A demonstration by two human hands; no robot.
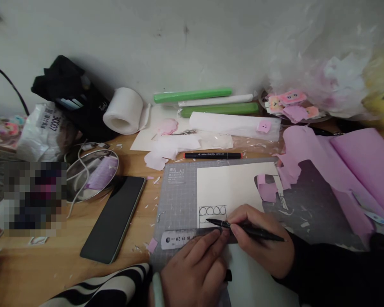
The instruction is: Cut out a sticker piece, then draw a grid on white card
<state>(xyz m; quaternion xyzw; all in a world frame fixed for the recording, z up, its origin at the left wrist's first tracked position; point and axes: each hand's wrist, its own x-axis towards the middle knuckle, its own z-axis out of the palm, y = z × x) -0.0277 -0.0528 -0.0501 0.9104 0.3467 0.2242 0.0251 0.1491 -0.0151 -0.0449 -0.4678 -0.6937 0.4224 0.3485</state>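
My right hand is closed around a black pen, whose tip touches the cream paper just under a drawn row of circles in boxes. Across the lower part of that paper lies a ruler, its numbers upside down. My left hand presses on the ruler, fingers stretched out and lying flat, the fingertips close to my right hand. Under the paper is a grey cutting mat. Pink paper scraps lie on the paper's right edge. A pale sheet is below my hands.
A dark phone and a metal bowl are at the left. Behind the mat lie a black marker, green rolls and a white tissue roll. Pink paper and scissors are at the right.
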